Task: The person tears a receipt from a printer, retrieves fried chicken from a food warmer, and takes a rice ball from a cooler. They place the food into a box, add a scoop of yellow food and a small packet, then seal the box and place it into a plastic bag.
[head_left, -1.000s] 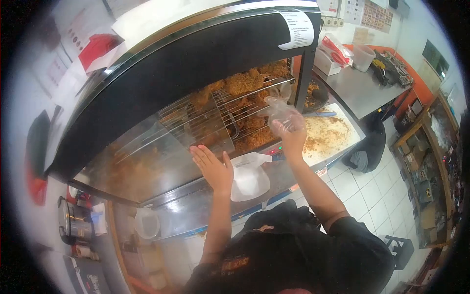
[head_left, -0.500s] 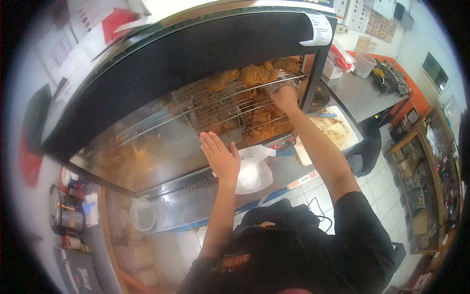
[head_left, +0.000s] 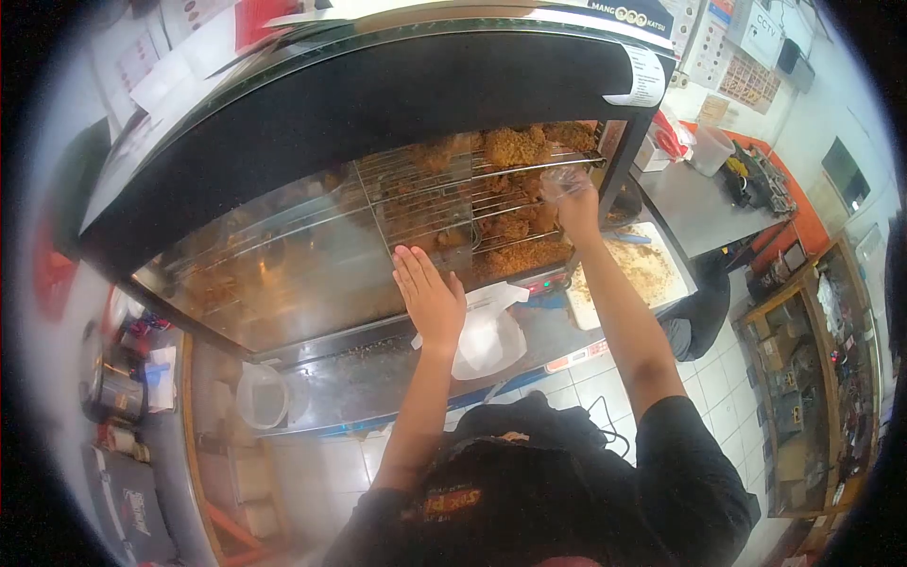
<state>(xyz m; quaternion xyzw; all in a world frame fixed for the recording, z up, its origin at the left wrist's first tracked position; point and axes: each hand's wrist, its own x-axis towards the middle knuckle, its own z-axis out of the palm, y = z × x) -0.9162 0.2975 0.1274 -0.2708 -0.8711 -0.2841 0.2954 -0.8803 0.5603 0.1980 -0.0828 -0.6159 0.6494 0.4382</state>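
Observation:
My left hand lies flat with fingers stretched against the lower glass front of a black-framed food display case. At the open right end of the case is my right hand, its fingers closed around what looks like a piece of clear plastic. Just behind it, breaded fried chicken rests on a wire rack. More fried pieces sit lower down. A white paper or plastic bag stands open below the case, beside my left wrist.
A white tray with crumbs and a blue-handled utensil is right of the case. Beyond stands a metal table. A clear plastic tub sits at the counter's left end. A wooden-framed glass cabinet is far right.
My right hand has drawn back slightly from the rack, toward me and to the right, and the clear plastic now shows at its fingers. My left hand stays on the glass. The view has shifted slightly.

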